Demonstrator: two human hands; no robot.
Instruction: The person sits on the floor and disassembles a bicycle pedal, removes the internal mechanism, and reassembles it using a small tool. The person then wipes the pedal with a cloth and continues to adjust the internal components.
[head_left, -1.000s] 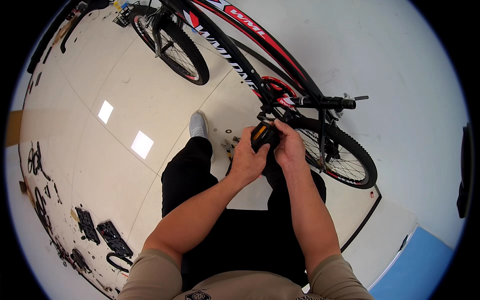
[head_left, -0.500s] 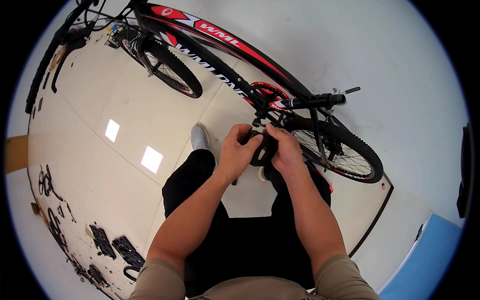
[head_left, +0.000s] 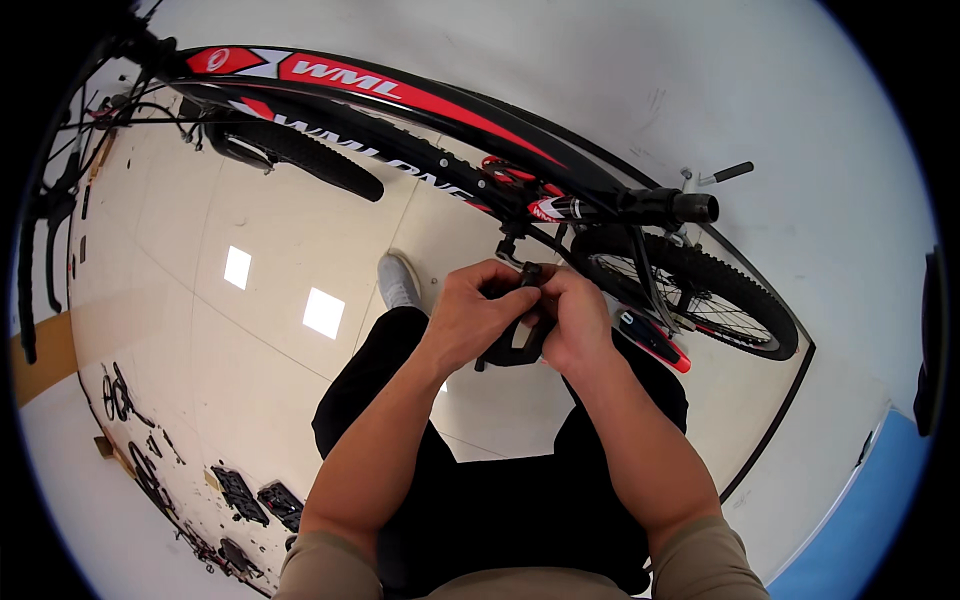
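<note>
My left hand [head_left: 477, 312] and my right hand [head_left: 582, 318] meet in the middle, just on my side of the bicycle's crank arm [head_left: 508, 240]. Between them is a black bicycle pedal [head_left: 515, 350], its body hanging below my fingers. Both hands are closed, with thumbs and fingertips pinching around the pedal's spindle end [head_left: 531, 271] beside the crank tip. My fingers hide whether the spindle touches the crank. A black bicycle frame [head_left: 400, 95] with red and white markings stands across the far side, its red chainring [head_left: 515, 172] behind the crank.
The rear wheel [head_left: 700, 290] is at right by the wall; the front wheel [head_left: 290, 150] is at upper left. A red-and-black tool-like object [head_left: 655, 340] lies beside my right knee. Loose parts and black tool cases [head_left: 240, 495] lie on the floor at lower left.
My fingertips have come together around the pedal's spindle end, and the pedal body now hangs lower. The bicycle frame appears shifted and turned in view, partly because the head view has moved.
</note>
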